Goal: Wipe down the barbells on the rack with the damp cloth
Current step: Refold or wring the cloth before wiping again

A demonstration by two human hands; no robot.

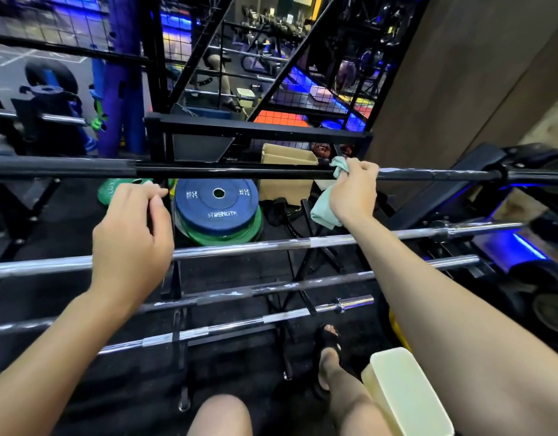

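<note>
The right hand (353, 190) is clamped around the black barbell (227, 172), the topmost bar on the rack (176, 284), with the pale green cloth (326, 209) trapped between palm and bar. One corner of the cloth protrudes above the black barbell at the fingers; the remainder hangs below it, under the wrist. The left hand (133, 237) is positioned below and nearer than the black barbell, fingers loosely curled with the thumb alongside; whether it grips anything cannot be determined. Three chrome and grey barbells (271, 245) lie below the black barbell on lower rack tiers, roughly parallel to it. A blue weight plate (218, 204), stacked on green plates, lies on the floor beyond and below the black barbell. A cardboard box (287, 158) sits just behind the black barbell, near the right hand.
</note>
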